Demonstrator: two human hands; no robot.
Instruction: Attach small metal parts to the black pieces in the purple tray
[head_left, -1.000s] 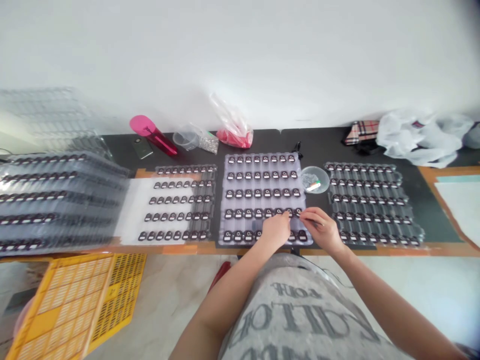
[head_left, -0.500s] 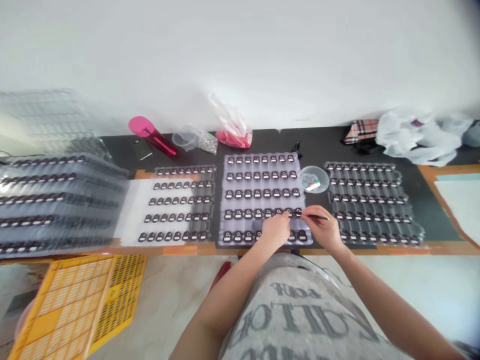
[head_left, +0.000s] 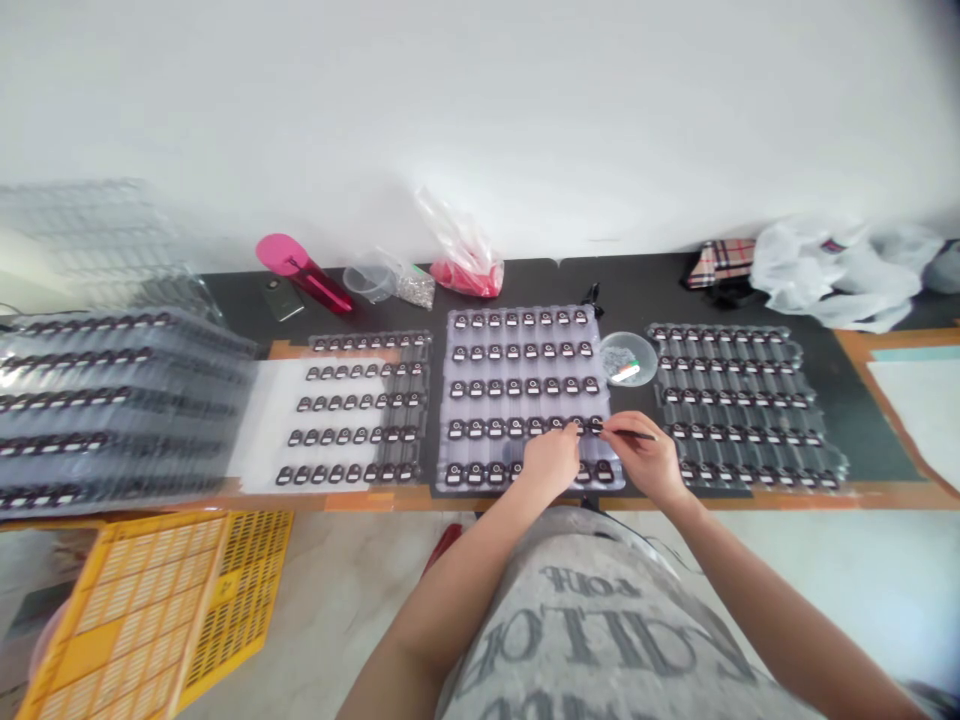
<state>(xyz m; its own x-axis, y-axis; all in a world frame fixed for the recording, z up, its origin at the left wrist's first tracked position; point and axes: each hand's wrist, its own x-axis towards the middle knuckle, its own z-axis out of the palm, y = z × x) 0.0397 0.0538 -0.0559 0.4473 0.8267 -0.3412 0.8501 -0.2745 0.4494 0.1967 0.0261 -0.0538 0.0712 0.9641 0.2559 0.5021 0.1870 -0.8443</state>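
A pale plastic tray stands before me, holding rows of small black parts with white labels. My left hand lies over its lower right, fingers bent together, the fingertips at a black part in the fourth row. Beside it, my right hand is closed on a thin dark tool that looks like tweezers. The tool's tip points left, at the last black part of that row. Fingers hide the exact contact. Just behind my right hand is a clear round bowl of tiny transparent pieces.
More filled trays flank mine: a dark right tray, a left tray partly over white paper, and a tall stack. Behind are a pink bottle, a plastic cup and bags. A yellow crate sits below.
Both hands keep nearly the same place and grip. The whole view has shifted very slightly; nothing has visibly been picked up or let go.
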